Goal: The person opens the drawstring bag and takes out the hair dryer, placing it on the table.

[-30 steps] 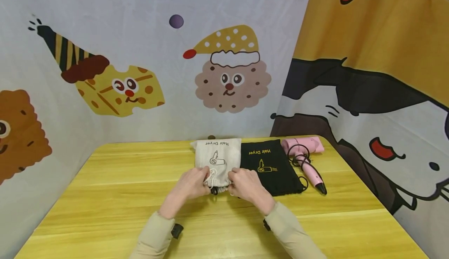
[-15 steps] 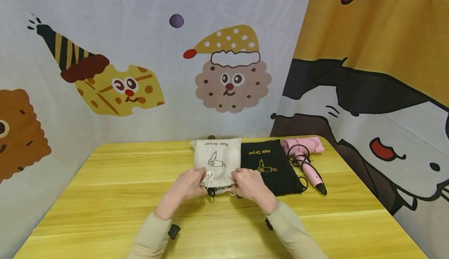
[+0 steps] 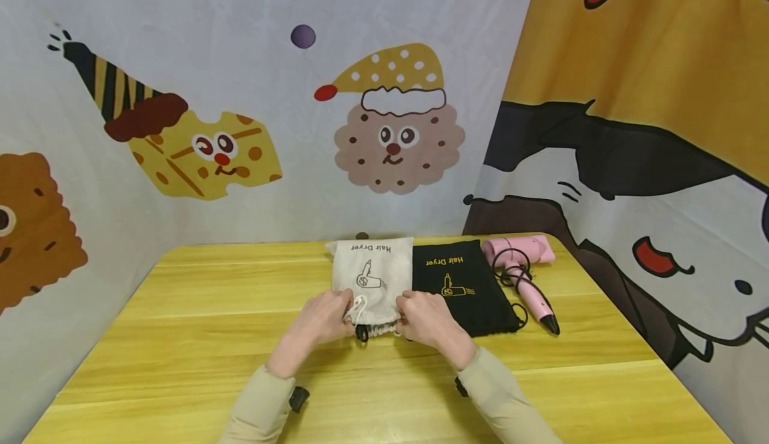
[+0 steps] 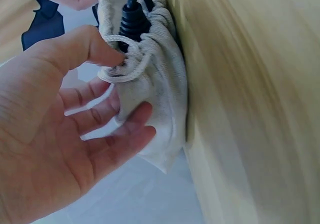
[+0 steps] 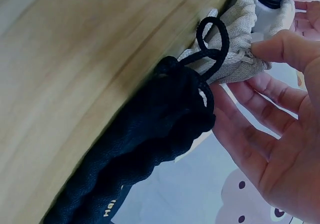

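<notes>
A cream drawstring bag (image 3: pixel 372 274) printed "Hair Dryer" lies at the table's far side. My left hand (image 3: pixel 324 316) pinches its near mouth edge on the left, the thumb (image 4: pixel 102 51) beside the looped white cord (image 4: pixel 127 74). On the other side of the mouth, my right hand (image 3: pixel 428 318) pinches the gathered rim between thumb (image 5: pixel 280 46) and fingers. The mouth gapes between the hands. Inside it show a black ribbed cord sleeve (image 4: pixel 134 23) and a white part (image 5: pixel 266 19); the rest is hidden by cloth.
Right of the cream bag lies a black "Hair Dryer" bag (image 3: pixel 462 307), its black drawstring loop (image 5: pixel 215 39) close to my right fingers. A pink hair dryer (image 3: pixel 531 294) with its cord wound round it lies further right. A printed curtain (image 3: pixel 240 217) stands behind the wooden table (image 3: pixel 210 350).
My hands have moved slightly apart, spreading the cream bag's mouth wider. The bag's near edge has come a little toward me, and more of the black cord end shows below it.
</notes>
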Demonstrator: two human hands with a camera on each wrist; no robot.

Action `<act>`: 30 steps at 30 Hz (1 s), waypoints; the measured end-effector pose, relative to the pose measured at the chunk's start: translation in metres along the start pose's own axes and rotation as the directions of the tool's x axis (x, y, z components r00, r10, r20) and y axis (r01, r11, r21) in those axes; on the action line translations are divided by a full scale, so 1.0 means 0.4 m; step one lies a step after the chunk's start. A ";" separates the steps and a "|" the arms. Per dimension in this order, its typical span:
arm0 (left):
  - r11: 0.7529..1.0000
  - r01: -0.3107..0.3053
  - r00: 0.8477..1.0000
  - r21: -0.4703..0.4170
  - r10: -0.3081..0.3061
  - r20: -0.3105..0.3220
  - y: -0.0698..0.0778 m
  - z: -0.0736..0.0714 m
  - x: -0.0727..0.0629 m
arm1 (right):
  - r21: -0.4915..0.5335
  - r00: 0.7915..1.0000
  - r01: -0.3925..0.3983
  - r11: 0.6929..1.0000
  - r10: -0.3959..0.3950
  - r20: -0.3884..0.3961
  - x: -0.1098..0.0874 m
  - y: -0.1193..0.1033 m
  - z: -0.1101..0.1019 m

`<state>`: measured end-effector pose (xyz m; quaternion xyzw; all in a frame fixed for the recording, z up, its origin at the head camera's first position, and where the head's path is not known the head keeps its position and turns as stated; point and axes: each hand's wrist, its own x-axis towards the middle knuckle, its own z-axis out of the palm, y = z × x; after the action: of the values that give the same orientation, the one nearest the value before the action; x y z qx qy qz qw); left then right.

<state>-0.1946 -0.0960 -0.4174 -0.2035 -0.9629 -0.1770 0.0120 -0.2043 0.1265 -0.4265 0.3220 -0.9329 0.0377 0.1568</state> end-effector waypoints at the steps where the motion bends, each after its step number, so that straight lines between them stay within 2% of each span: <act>1: 1.000 0.004 1.000 0.009 -0.005 0.007 0.004 -0.002 0.000 | -0.005 1.000 0.004 1.000 -0.004 -0.005 0.000 -0.001 0.001; 8: 0.991 0.008 0.999 0.134 -0.015 0.048 0.044 -0.010 -0.007 | -0.089 0.998 0.043 0.995 -0.048 -0.045 0.002 -0.015 0.013; 14: 0.965 0.012 1.000 0.262 -0.007 -0.019 0.067 0.015 -0.009 | -0.132 0.995 0.066 0.989 -0.075 -0.062 0.008 -0.022 0.013; 21: 0.965 0.050 0.992 0.259 -0.018 -0.124 0.064 0.036 -0.001 | -0.113 0.987 0.059 0.992 -0.074 -0.140 0.010 -0.011 -0.010; 26: 0.966 0.045 0.984 0.256 0.001 -0.178 0.057 0.024 0.003 | -0.090 0.993 0.022 0.996 -0.032 -0.117 0.013 -0.001 -0.023; 30: 0.962 0.025 0.981 0.272 0.028 -0.191 0.058 0.012 0.002 | -0.083 0.993 0.015 0.996 -0.024 -0.111 0.015 0.001 -0.028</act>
<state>-0.1859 -0.0743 -0.4140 -0.1826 -0.9722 -0.0612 0.1335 -0.2060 0.1252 -0.4141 0.3217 -0.9202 0.0156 0.2225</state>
